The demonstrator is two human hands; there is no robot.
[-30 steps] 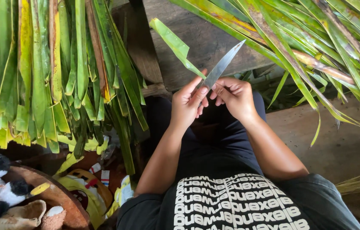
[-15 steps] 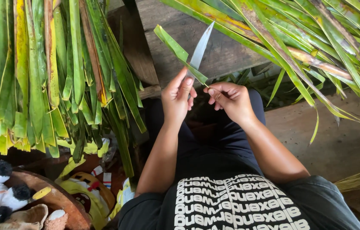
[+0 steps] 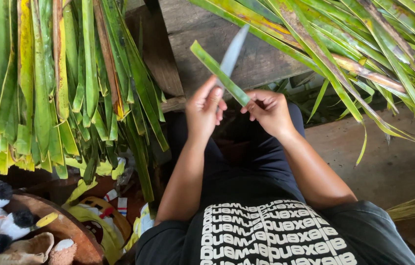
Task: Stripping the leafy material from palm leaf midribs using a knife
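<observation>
Green strip: a narrow leaf strip (image 3: 218, 73), flat and smooth, is held slanting between both hands, its free end up and left.
Right hand: the right hand (image 3: 269, 112) is pinched shut on the strip's lower end.
Left hand: the left hand (image 3: 204, 112) is closed on a knife (image 3: 232, 52); the handle is hidden in the fist.
Blade: grey metal, slim and pointed, is seen crossing just behind the strip, probably touching it.
Left side: long cut leaves (image 3: 50, 83), glossy green and yellowed, hang in a bundle.
Background: worn wooden boards (image 3: 246, 59) lie beneath fresh fronds (image 3: 364, 44).
</observation>
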